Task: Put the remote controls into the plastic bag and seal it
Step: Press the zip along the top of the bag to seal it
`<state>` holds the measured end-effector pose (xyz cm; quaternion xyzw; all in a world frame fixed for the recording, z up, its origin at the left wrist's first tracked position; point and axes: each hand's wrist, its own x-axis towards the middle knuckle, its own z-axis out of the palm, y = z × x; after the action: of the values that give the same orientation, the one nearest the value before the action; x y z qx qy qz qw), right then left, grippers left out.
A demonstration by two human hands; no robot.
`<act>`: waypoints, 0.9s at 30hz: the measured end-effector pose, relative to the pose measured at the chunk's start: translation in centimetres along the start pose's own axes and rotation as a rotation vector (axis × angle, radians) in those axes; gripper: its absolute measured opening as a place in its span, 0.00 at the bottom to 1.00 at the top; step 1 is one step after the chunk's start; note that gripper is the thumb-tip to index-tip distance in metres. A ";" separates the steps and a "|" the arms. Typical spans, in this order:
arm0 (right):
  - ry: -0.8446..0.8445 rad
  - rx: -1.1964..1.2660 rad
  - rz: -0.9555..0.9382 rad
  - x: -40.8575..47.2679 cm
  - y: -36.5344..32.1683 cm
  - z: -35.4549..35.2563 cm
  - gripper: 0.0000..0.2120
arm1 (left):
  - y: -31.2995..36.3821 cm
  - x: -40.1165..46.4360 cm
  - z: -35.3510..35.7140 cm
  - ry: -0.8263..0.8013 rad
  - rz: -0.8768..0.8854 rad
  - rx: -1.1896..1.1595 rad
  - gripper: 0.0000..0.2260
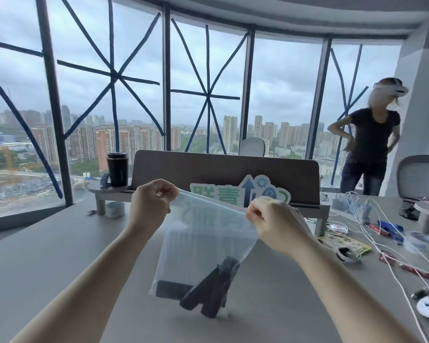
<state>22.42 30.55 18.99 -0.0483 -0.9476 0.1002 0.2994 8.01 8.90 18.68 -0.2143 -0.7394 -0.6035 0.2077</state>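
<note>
A clear plastic bag [203, 233] hangs above the grey table [60, 263], held up by its zip edge. My left hand [150, 206] pinches the left end of that edge. My right hand [270, 220] pinches the right end. Several black remote controls [208, 290] lie in the bottom of the bag, one flat at the left and the others slanted together. The bag's lower end sags close to the tabletop. Whether the zip strip is pressed closed between my hands I cannot tell.
A brown desk divider [223, 169] with a green and white sign [240, 191] stands behind the bag. A black mug [117, 169] sits on a small shelf at the left. Cables, tape rolls [421, 240] and small items litter the right side. A person [368, 144] stands at the back right by the window.
</note>
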 end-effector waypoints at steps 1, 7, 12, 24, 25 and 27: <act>-0.001 -0.003 -0.005 -0.1 -0.1 0.1 0.09 | -0.3 0.1 -0.3 0.010 -0.002 -0.006 0.07; -0.009 0.006 -0.017 -0.2 -1.0 0.0 0.10 | -1.7 0.5 -1.7 0.023 -0.030 -0.036 0.10; 0.069 0.000 -0.028 0.7 -2.1 -0.1 0.13 | -2.7 1.1 -2.5 0.038 -0.048 -0.084 0.09; 0.122 0.290 0.030 15.8 -6.9 12.0 0.12 | -11.6 11.2 -6.2 0.151 -0.272 -0.233 0.11; 0.141 0.316 0.012 17.0 -7.9 12.6 0.12 | -12.1 12.4 -7.0 0.184 -0.276 -0.233 0.12; 0.166 0.369 -0.027 18.4 -9.7 13.7 0.11 | -13.2 14.1 -8.6 0.237 -0.282 -0.246 0.14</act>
<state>-0.79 21.70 20.43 0.0119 -0.8857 0.2640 0.3817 -10.69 -0.94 17.66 -0.0603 -0.6533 -0.7332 0.1790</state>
